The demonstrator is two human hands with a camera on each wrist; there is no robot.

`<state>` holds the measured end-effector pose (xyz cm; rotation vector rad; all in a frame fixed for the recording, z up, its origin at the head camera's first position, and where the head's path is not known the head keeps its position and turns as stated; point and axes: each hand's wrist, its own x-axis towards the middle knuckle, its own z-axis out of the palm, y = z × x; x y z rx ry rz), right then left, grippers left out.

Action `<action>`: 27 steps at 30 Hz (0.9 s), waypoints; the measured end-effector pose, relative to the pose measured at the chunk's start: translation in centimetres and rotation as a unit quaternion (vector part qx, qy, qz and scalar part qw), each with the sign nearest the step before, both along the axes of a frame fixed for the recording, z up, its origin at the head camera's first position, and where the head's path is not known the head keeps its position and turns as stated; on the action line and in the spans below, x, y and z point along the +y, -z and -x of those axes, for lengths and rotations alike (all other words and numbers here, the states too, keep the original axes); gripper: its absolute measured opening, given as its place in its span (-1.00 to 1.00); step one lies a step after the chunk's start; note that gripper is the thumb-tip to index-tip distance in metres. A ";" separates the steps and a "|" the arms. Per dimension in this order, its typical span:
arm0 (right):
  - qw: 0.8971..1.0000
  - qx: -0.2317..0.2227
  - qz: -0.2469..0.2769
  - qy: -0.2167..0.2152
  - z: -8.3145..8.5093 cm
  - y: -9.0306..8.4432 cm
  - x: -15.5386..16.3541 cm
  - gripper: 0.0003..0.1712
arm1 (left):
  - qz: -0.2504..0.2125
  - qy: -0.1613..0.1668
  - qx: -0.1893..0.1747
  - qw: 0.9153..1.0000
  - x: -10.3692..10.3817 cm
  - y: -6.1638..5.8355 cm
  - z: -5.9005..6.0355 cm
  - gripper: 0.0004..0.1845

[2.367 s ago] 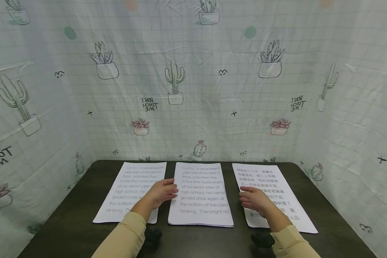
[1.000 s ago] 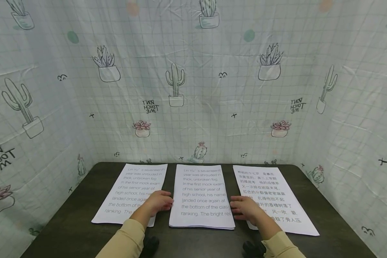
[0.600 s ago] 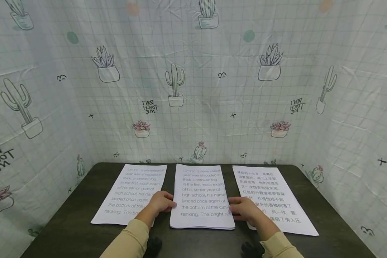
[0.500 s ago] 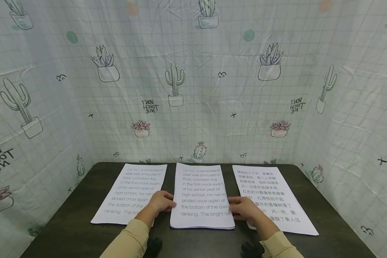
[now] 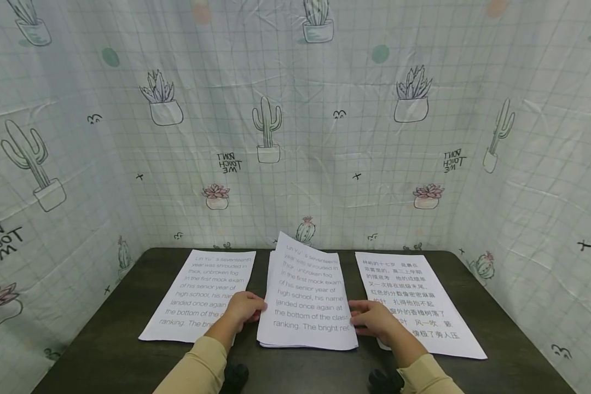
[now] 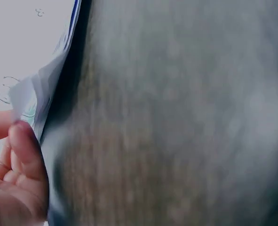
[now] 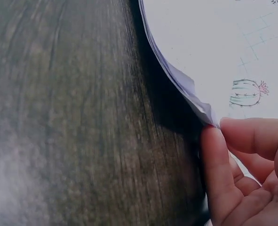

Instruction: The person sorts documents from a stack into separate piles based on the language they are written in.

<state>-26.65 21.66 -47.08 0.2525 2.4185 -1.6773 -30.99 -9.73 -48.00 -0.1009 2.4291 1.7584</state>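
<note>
In the head view a stack of printed sheets (image 5: 307,306) lies in the middle of the dark table, English text facing up. Its top sheet is raised at the far left corner and skewed over the sheets beneath. My left hand (image 5: 243,307) pinches the left edge; in the left wrist view, thumb and finger hold a bent paper edge (image 6: 33,96). On the opposite side my right hand (image 5: 372,320) pinches the right edge. The right wrist view shows thumb and index finger closed on the curled edge of several sheets (image 7: 195,94).
Left of the stack lies another English page (image 5: 169,317), partly under my left forearm. A page of Chinese text (image 5: 435,306) lies to the right, partly covered by my right hand. Behind the dark table (image 5: 295,372) hangs a cactus-print curtain (image 5: 295,131).
Both hands have come down and in to the middle stack's side edges. Over the last half second the top sheet's far left corner has lifted and separated from the sheets below.
</note>
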 end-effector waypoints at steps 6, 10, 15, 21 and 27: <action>1.000 0.002 0.006 0.002 0.0 0.0 0.1 -0.43 | -0.043 0.005 -0.005 0.999 0.5 0.6 0.4 -0.75; 1.000 0.008 0.007 0.003 -0.1 -0.1 0.2 -0.43 | -0.086 0.018 -0.011 0.996 0.6 1.0 0.6 -0.70; 1.000 0.024 0.003 0.005 -0.1 -0.4 0.4 -0.42 | -0.130 0.024 -0.003 0.991 0.6 1.0 0.4 -0.66; 0.999 0.033 0.007 0.017 -0.1 -1.0 0.1 -0.40 | -0.157 0.038 0.001 0.987 0.1 0.4 0.1 -0.59; 0.998 0.050 0.025 0.010 0.0 -1.5 -1.0 -0.38 | -0.168 0.043 -0.008 0.985 -1.4 -0.1 0.1 -0.48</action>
